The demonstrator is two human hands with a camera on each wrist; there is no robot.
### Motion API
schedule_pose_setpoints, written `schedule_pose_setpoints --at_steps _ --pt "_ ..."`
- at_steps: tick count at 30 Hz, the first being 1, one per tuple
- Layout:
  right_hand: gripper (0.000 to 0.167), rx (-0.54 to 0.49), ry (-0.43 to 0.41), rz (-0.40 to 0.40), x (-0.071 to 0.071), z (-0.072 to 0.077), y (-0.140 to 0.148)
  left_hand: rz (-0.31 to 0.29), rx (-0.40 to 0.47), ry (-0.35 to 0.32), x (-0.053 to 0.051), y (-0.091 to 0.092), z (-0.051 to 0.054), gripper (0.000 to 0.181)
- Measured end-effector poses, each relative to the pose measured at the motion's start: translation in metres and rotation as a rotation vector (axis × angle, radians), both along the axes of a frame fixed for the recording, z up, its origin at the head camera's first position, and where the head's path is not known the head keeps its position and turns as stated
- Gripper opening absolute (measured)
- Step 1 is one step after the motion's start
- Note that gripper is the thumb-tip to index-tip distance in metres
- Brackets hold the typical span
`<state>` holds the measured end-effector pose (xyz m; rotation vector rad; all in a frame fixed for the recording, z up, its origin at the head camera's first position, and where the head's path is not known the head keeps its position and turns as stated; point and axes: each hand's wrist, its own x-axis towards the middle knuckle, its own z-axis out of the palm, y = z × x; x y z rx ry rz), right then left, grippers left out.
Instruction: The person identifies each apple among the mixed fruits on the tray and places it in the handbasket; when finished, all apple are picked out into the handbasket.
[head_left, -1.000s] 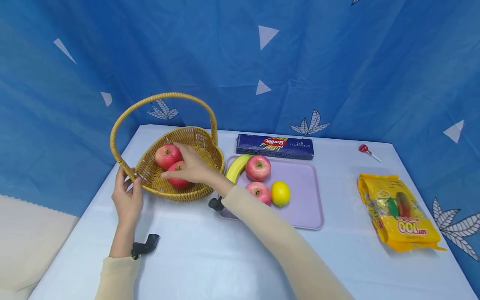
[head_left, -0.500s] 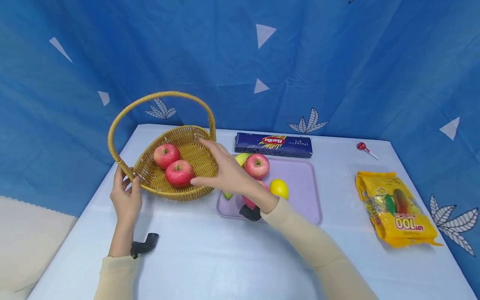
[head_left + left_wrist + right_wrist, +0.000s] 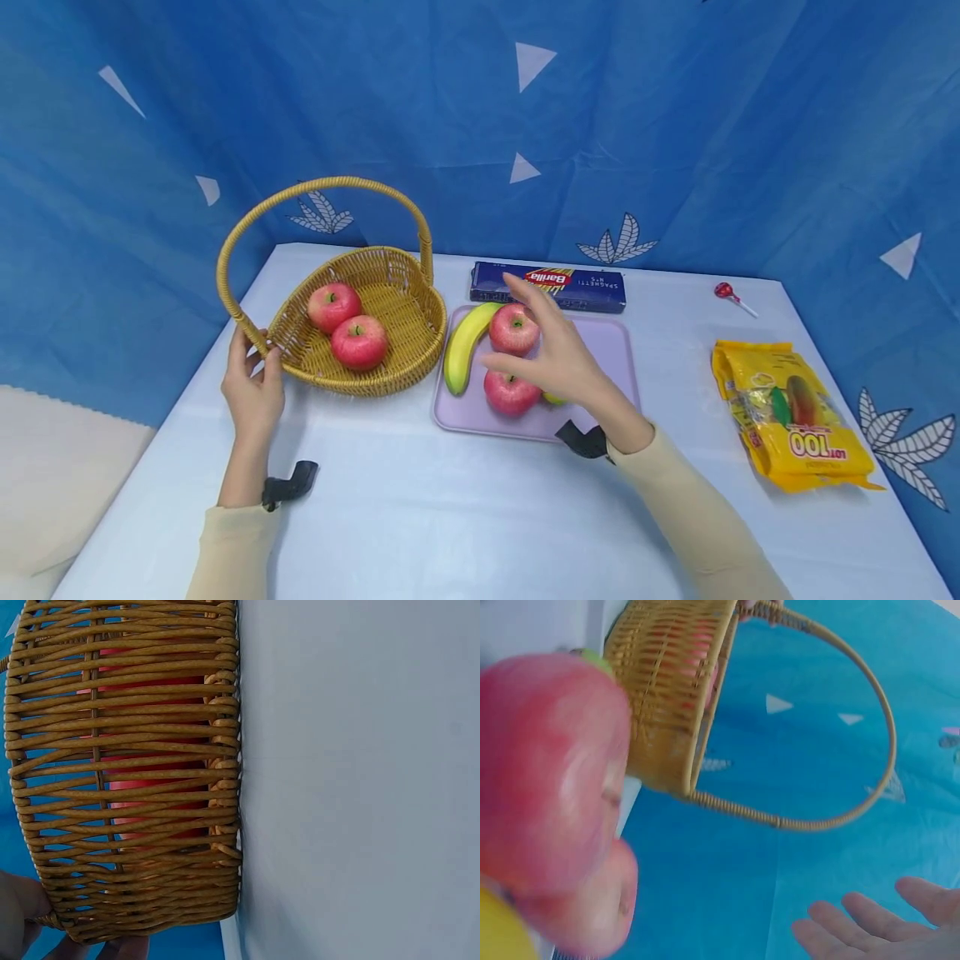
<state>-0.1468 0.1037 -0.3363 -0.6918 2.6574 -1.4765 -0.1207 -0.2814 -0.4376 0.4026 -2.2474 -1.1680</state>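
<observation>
My left hand grips the wicker basket at the near foot of its tall handle. Inside the basket two red apples lie side by side; the left wrist view shows red through the weave. My right hand hovers over the lilac tray, fingers spread and holding nothing. On that tray are a banana, a back apple and a front apple. The right hand mostly hides a yellow lemon, whose side also shows in the right wrist view.
Behind the tray lies a dark blue spaghetti box. To the right are a red lollipop and a yellow packet on the white table. A blue curtain hangs behind the table.
My right hand has left the apples in the basket and moved right, over the tray. Both apples stay in the basket. The left hand keeps its hold on the basket.
</observation>
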Motion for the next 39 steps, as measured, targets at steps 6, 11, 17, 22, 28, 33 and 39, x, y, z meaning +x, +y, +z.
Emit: schedule_pose_setpoints --at_steps 6,11,17,22,28,33,39 --pt "0.098 -0.036 0.072 -0.06 0.01 -0.008 0.028 0.001 -0.007 -0.003 -0.001 0.0 0.0 0.058" --pt "0.095 -0.01 0.086 -0.095 0.016 -0.018 0.042 0.006 -0.004 -0.001 0.0 0.0 -0.001 0.058" --pt "0.096 0.014 0.094 -0.116 0.018 -0.032 0.051 0.006 0.0 -0.006 0.0 0.0 -0.001 0.057" --pt "0.096 0.007 0.1 -0.13 0.016 -0.041 0.053 -0.001 -0.004 0.005 0.001 0.0 -0.001 0.057" --pt "0.095 0.006 0.089 -0.127 0.012 -0.047 0.051 -0.003 0.001 0.008 0.001 0.001 0.001 0.057" --pt "0.093 0.028 0.042 -0.118 0.011 -0.051 0.046 -0.005 0.007 0.008 0.001 0.001 0.001 0.058" --pt "0.093 0.064 -0.003 -0.111 0.01 -0.06 0.042 -0.005 -0.003 0.012 0.0 0.0 0.0 0.058"
